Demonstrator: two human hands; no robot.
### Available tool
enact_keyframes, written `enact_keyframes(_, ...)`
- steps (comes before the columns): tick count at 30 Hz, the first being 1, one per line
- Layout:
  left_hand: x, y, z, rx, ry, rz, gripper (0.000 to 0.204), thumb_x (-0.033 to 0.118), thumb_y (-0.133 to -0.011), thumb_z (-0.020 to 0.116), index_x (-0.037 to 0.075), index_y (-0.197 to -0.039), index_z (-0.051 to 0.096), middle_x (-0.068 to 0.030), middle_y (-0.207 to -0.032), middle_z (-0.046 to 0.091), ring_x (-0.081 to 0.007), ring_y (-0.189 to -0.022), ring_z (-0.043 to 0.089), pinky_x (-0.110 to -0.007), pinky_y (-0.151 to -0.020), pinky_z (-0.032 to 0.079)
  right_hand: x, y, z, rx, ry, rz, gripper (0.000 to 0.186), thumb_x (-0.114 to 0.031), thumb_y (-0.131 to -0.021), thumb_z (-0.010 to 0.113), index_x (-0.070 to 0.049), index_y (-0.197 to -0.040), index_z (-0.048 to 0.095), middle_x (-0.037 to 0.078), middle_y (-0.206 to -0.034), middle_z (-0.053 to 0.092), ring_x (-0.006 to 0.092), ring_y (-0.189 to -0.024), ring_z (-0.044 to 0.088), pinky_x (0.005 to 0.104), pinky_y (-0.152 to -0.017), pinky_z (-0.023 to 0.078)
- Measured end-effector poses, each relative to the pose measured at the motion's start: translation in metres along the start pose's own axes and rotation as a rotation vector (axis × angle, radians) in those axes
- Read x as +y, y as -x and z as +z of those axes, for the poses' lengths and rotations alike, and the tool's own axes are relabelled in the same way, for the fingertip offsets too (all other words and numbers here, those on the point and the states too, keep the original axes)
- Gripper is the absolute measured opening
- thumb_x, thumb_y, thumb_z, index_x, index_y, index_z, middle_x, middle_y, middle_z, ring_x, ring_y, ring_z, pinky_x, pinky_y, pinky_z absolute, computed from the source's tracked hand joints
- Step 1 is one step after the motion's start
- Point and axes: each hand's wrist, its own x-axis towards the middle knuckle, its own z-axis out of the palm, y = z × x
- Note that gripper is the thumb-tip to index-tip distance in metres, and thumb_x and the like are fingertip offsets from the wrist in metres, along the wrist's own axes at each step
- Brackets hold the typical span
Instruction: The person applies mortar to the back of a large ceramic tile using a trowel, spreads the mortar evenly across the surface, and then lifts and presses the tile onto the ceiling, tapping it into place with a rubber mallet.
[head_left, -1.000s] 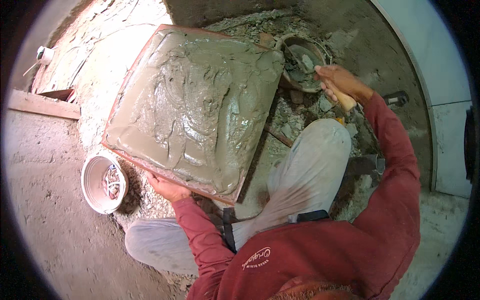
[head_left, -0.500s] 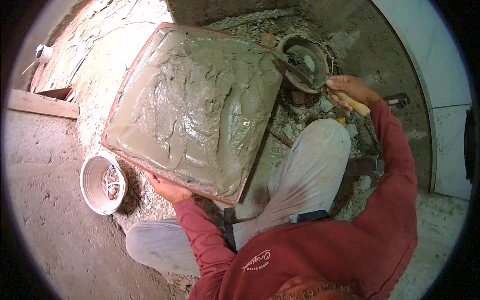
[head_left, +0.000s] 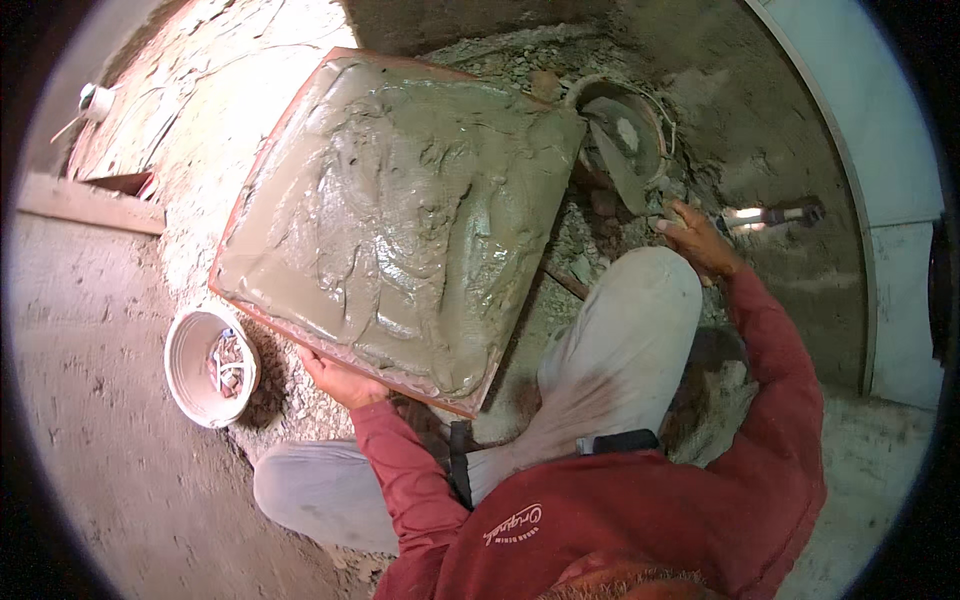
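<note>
A large square tile [head_left: 400, 210], orange at its edges and coated with wet grey mortar, is tilted up over the rubble floor. My left hand [head_left: 338, 380] grips its near lower edge from underneath. My right hand [head_left: 700, 238] is above my right knee, closed on the handle of a trowel [head_left: 618, 168]. The trowel's blade points into a round mortar pan [head_left: 650, 110] just past the tile's far right corner. Red sleeves cover both my arms.
A white bowl [head_left: 195, 375] with small bits inside sits on the ground left of my left hand. A wooden plank [head_left: 90, 205] lies at the far left. A metal tool [head_left: 770, 213] lies right of my right hand, before a pale curved wall [head_left: 880, 150].
My right hand has drawn back toward my knee with the trowel, its blade now resting at the pan's near side. The tile stays held up by my left hand.
</note>
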Motion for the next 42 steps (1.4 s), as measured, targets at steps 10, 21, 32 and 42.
enact_keyframes(10, 0.004, -0.004, 0.001, -0.087, 0.209, -0.127, 0.063, 0.051, -0.105, 0.035, 0.005, -0.148, 0.038, -0.0137, -0.143, 0.048, -0.0294, -0.128, 0.047, -0.043, -0.108, 0.037, -0.175, -0.06, -0.031, -0.511, -0.203, 0.039, 0.078, -0.037, -0.091, 0.072, 0.008, -0.145, 0.037, 0.001, -0.074, 0.059, 0.0075, -0.053, 0.054, 0.0264, -0.047, 0.047)
enact_keyframes(21, -0.002, -0.005, -0.006, -0.085, 0.147, -0.204, 0.063, 0.051, -0.105, 0.032, 0.007, -0.15, 0.037, -0.0118, -0.147, 0.045, -0.0304, -0.13, 0.046, -0.042, -0.112, 0.033, -0.151, -0.108, -0.106, 0.165, 0.686, -0.405, 0.046, -0.042, -0.095, 0.059, -0.006, -0.123, 0.054, 0.012, -0.1, 0.062, 0.0259, -0.084, 0.063, 0.0412, -0.073, 0.05)
enact_keyframes(32, -0.005, -0.005, 0.003, -0.075, 0.159, -0.187, 0.06, 0.049, -0.106, 0.031, 0.007, -0.147, 0.042, -0.0108, -0.144, 0.049, -0.0297, -0.127, 0.05, -0.044, -0.109, 0.037, -0.101, -0.158, -0.049, 0.215, 1.384, 0.012, 0.02, -0.019, -0.078, 0.07, -0.003, -0.089, 0.072, 0.016, -0.093, 0.073, 0.0347, -0.086, 0.072, 0.0465, -0.073, 0.057)
enact_keyframes(42, -0.005, -0.012, -0.005, -0.06, 0.278, -0.083, 0.058, 0.046, -0.105, 0.038, 0.002, -0.143, 0.043, -0.0145, -0.135, 0.055, -0.0273, -0.122, 0.054, -0.039, -0.105, 0.042, -0.042, -0.101, -0.08, 0.01, 0.232, 0.182, 0.067, -0.035, -0.094, 0.065, -0.005, -0.149, 0.042, 0.017, -0.141, 0.055, 0.0309, -0.131, 0.052, 0.0405, -0.105, 0.046)
